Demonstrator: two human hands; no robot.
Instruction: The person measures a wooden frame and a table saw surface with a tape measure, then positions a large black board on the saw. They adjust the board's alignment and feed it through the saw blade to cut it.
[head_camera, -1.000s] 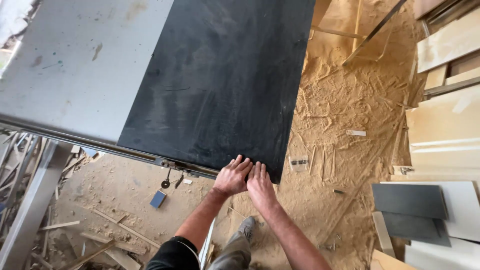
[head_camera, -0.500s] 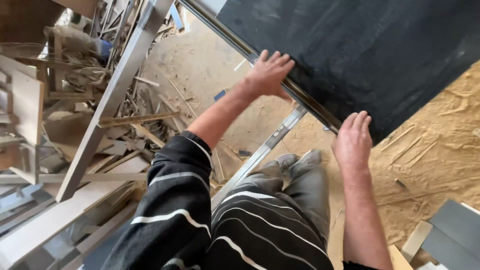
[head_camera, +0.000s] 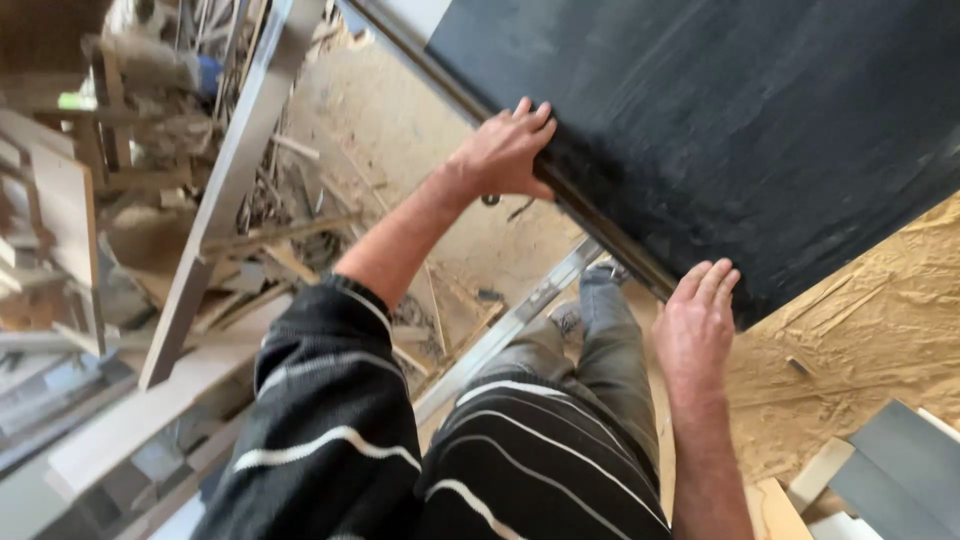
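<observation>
Sawdust covers the workshop floor (head_camera: 880, 330) in a pale, gritty layer, and the whole scene sits tilted under the head camera. At far left, offcuts and wooden strips (head_camera: 120, 200) lie in a loose heap – thin, splintery, dusty – with a long grey metal beam (head_camera: 225, 190) slanting across them. Nearer the middle, a slim metal rail (head_camera: 510, 325) runs diagonally over the floor beside the person's grey trousers (head_camera: 590, 360) and black striped sleeve (head_camera: 330, 420).

Then come the hands. The left hand (head_camera: 505, 155) is curled over the near edge of the large dark panel (head_camera: 740, 130), fingers lying on top of it and thumb under the edge. The right hand (head_camera: 695, 325) lies further along the same edge, near the panel's corner, fingers straight and close together, pressed flat against it and gripping nothing. The panel itself is broad, flat and matt black with faint dusty streaks; it rests on a bench-like machine surface whose metal edge strip (head_camera: 600, 225) shows just below the board.

As I judge it, the step in hand is guiding or sliding the board along this edge – any further move calls for even pressure from both hands so the sheet stays square.

At lower right, grey and cream board pieces (head_camera: 890, 470) lie stacked on the sawdust.
</observation>
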